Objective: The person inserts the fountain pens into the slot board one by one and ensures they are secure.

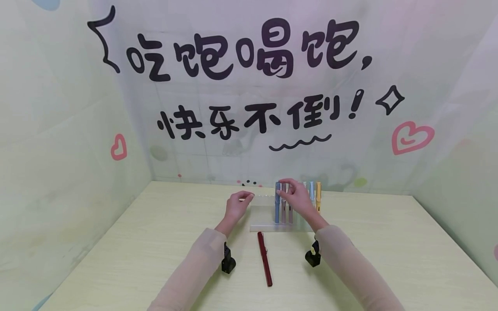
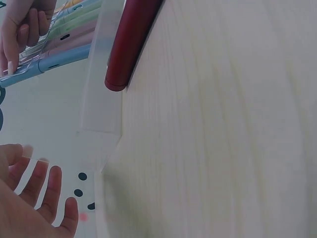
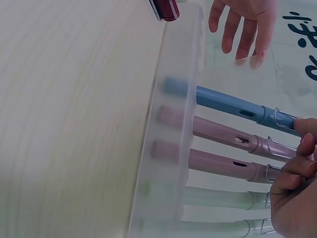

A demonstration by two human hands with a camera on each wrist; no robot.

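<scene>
A clear pen rack (image 1: 261, 211) with a frosted base (image 3: 173, 59) stands toward the back of the table, with several capped pens upright along its right part. My right hand (image 1: 298, 198) pinches the cap of the blue pen (image 1: 277, 203), the leftmost one, whose lower end sits in the base. Beside it stand two mauve pens (image 3: 223, 163), then pale green ones (image 3: 218, 198). My left hand (image 1: 236, 206) holds the rack's upper left corner between thumb and fingertips; its other fingers are loosely spread in the left wrist view. A dark red pen (image 1: 264, 259) lies on the table before the rack.
Further right in the rack are a light blue pen (image 1: 311, 186) and a yellow pen (image 1: 318, 194), partly behind my right hand. A printed cloth backdrop (image 1: 249, 164) rises behind the pale wooden table (image 1: 155, 250) and along both sides.
</scene>
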